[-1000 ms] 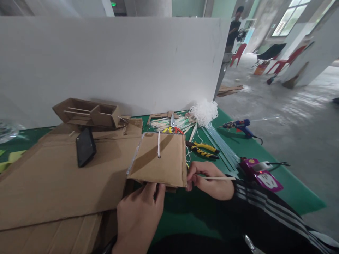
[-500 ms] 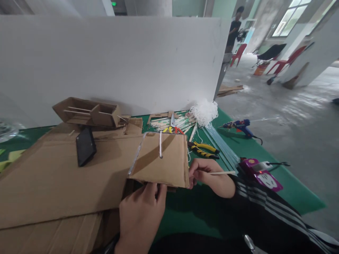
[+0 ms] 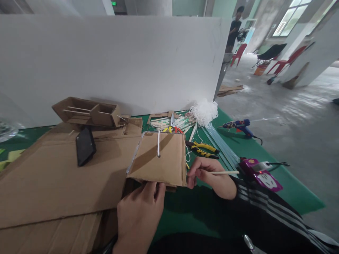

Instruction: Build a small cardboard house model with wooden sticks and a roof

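A cardboard box with a white cord coming out of a hole in its upper face is gripped at its near edge by my left hand. Those fingertips disappear under the edge. My right hand, just off the box's right side, is closed in a pinch around a thin wooden stick. The stick's free end points right, over the wrist; whether its other end touches the box is hidden by the fingers. Yellow-and-black pliers lie just beyond my right hand.
Flat cardboard sheets cover the left, bearing a black device and an open cardboard piece. Farther back are sticks, scissors and a string heap. At right: a glue gun, glue sticks, a purple power strip.
The box and my left hand have shifted slightly left. My right hand, with the stick, now sits a little apart from the box's right side.
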{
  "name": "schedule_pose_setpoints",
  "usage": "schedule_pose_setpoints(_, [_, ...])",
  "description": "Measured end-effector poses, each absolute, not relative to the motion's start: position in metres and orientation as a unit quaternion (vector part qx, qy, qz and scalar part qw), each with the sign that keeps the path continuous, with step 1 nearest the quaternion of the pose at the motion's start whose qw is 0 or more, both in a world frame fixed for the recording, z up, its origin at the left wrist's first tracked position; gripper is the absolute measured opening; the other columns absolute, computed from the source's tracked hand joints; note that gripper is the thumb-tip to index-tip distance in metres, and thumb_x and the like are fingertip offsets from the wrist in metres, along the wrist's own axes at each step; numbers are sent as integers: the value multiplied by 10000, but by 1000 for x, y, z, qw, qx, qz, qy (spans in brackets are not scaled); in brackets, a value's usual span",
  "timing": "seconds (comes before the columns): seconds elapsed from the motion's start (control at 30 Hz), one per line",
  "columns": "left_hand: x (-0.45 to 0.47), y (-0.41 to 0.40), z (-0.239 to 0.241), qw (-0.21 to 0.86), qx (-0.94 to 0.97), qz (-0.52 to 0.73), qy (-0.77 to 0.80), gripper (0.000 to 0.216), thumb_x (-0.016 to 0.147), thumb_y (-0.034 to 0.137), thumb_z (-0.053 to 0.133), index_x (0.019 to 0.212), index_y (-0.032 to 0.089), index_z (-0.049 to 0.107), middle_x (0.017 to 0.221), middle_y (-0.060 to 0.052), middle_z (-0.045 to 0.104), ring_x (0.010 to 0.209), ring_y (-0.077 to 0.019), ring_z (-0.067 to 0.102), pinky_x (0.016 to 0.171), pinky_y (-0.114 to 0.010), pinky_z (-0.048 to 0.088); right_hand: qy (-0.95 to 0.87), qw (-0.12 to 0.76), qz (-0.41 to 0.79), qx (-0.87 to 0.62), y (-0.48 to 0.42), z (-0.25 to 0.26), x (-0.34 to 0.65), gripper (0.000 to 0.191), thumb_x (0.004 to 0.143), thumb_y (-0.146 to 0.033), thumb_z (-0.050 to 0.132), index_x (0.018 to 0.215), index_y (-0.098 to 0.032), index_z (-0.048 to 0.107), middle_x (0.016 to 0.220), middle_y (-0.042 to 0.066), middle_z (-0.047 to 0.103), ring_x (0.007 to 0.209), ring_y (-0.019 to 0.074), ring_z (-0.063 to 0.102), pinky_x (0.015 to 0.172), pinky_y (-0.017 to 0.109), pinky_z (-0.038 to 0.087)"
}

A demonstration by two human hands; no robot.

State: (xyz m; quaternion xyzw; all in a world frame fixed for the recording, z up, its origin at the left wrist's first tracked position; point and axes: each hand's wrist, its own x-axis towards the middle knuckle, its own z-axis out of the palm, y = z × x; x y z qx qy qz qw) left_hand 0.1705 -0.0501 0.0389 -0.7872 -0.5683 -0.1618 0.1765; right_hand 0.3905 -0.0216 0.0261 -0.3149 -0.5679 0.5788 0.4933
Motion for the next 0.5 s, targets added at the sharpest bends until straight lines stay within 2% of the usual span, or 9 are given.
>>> schedule_pose_setpoints(0.2, [170,-50,36,175,-783,-171,-572,357,938,208,476,662,267,695,477,32,628,396,-190,617,437,-298,237,-576,481,575,-325,-22,25,390,150,899,-266,611,804,-157,652,651,33,726,563,132,679,532,227,513])
schedule_pose_setpoints(0.5, [172,-52,38,180,-788,-174,-563,432,972,203,399,678,279,707,486,32,632,395,-182,612,425,-304,235,-598,468,552,-345,-23,28,389,94,864,-174,594,791,-159,650,649,32,721,580,134,679,563,237,541])
